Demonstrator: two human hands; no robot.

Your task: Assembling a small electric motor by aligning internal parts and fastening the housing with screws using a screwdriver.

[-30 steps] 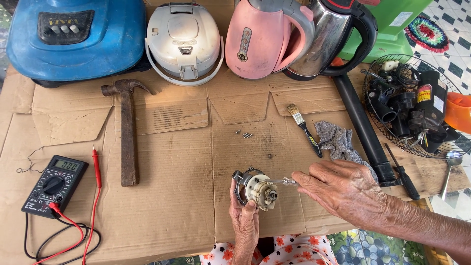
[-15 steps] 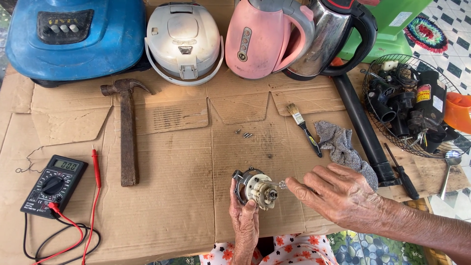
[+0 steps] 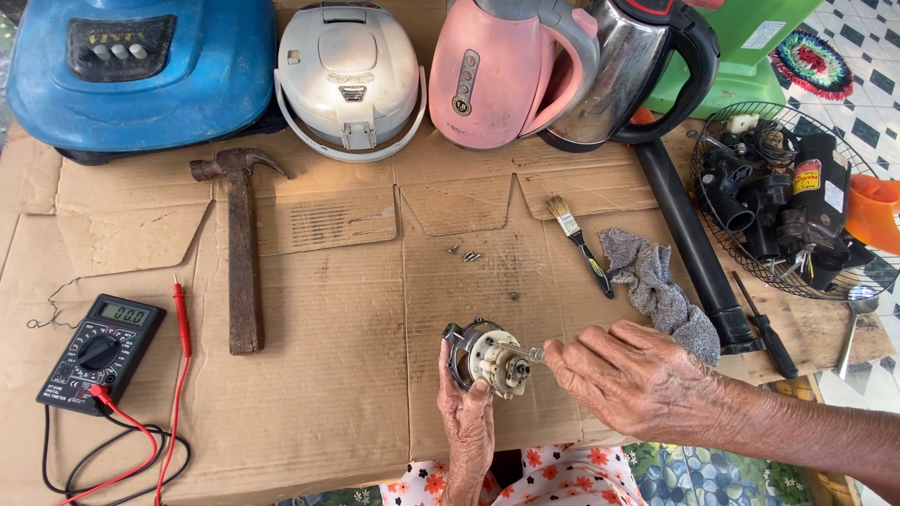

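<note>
My left hand grips a small round motor part of metal and white plastic, held upright over the near edge of the flattened cardboard. My right hand holds a thin screwdriver with a clear handle; its metal tip touches the face of the motor part. Both hands sit just in front of my floral-clothed lap.
A hammer, a multimeter with red and black leads, loose screws, a paintbrush and a grey rag lie on the cardboard. Blue appliance, rice cooker, pink kettle, steel kettle stand behind. Wire basket with parts at right.
My right hand drew back slightly from the motor part, then returned, bringing the screwdriver tip onto its face. The left hand kept hold of the part.
</note>
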